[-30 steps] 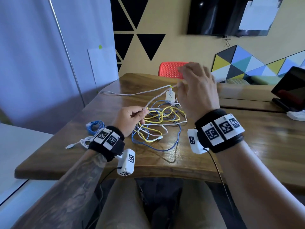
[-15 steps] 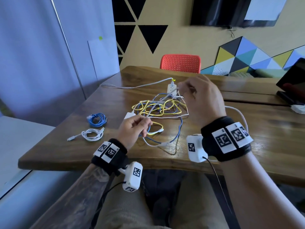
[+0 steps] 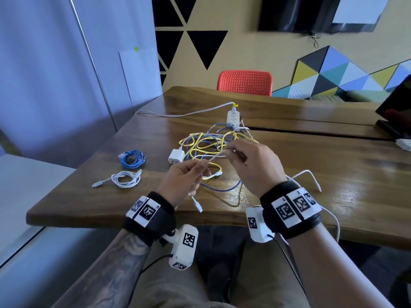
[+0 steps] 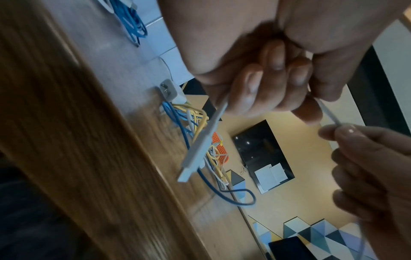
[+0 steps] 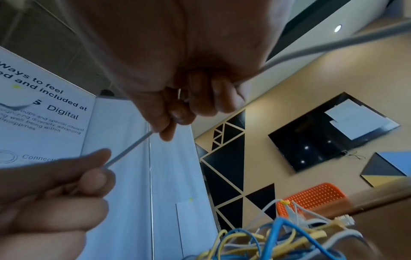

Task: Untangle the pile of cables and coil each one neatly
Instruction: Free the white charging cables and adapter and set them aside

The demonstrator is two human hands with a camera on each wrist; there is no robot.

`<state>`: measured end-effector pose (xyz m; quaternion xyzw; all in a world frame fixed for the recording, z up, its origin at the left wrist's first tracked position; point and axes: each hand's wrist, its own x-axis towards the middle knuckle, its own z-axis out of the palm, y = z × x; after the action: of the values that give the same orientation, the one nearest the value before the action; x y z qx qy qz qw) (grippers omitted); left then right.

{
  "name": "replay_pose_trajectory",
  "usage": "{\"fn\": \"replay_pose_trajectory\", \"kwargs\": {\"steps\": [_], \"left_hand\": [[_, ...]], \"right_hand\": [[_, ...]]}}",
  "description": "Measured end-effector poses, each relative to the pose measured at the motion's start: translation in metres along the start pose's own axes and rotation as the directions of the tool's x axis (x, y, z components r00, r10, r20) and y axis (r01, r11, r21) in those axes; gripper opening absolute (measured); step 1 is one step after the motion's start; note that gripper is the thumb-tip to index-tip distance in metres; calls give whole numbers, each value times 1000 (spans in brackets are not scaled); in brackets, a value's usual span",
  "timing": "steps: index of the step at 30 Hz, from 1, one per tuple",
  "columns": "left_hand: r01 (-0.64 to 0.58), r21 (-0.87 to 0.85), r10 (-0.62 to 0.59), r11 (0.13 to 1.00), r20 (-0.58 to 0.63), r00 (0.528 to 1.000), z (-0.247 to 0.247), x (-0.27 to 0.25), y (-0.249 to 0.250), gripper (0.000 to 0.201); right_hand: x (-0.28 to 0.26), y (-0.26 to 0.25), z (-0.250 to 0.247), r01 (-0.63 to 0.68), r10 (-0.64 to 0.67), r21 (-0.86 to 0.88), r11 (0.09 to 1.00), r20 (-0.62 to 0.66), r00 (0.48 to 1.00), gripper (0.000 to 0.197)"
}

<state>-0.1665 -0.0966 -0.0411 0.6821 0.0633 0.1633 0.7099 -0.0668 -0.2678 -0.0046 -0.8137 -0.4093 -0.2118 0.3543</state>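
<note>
Head view: since 1.0 s ago the white cable has been drawn clear of the tangled pile and toward the table edge, so coiling appears ready to begin. It is pinched taut between left hand and right hand, its plug dangling below.

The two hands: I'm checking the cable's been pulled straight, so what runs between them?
A short taut stretch of white cable spans from left hand to right hand; the head view shows it.
</note>
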Motion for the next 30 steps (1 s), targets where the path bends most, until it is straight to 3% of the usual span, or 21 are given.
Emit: {"fn": "replay_pose_trajectory", "kwargs": {"steps": [4,6,10,13,16,19,24,27,30], "left_hand": [[58,-9,-58,998,54,997,5,-5,-1,41],[80,-36,-77,996,61,995,8,-11,-6,42],[192,-263,-165,945,122,979,13,-18,-3,35],[189,-574,-101,797,182,978,13,-17,12,22],[115,-670,-49,733,117,992,18,-13,15,17],[63,-682,-91,729,-6,996,20,-13,3,15],[3,-667,-142,745,-155,978,15,-20,-18,26],[0,-549,-112,836,-171,979,17,-26,-24,26],[5,-320,-44,947,-117,992,17,-36,-31,24]], "right_hand": [[-8,7,4,-104,122,142,984,-125,985,9],[-12,11,5,-166,196,217,962,-122,973,10],[-26,17,15,-256,290,262,931,-101,952,16],[-44,17,25,-268,263,190,944,55,963,15],[-66,0,39,-193,159,98,976,279,947,10],[-85,-11,45,-137,90,97,986,385,918,18],[-94,-22,29,-151,98,60,987,518,850,31],[-93,-30,17,-136,103,28,990,516,851,36],[-89,-32,5,-94,89,-11,996,447,890,28]]}}
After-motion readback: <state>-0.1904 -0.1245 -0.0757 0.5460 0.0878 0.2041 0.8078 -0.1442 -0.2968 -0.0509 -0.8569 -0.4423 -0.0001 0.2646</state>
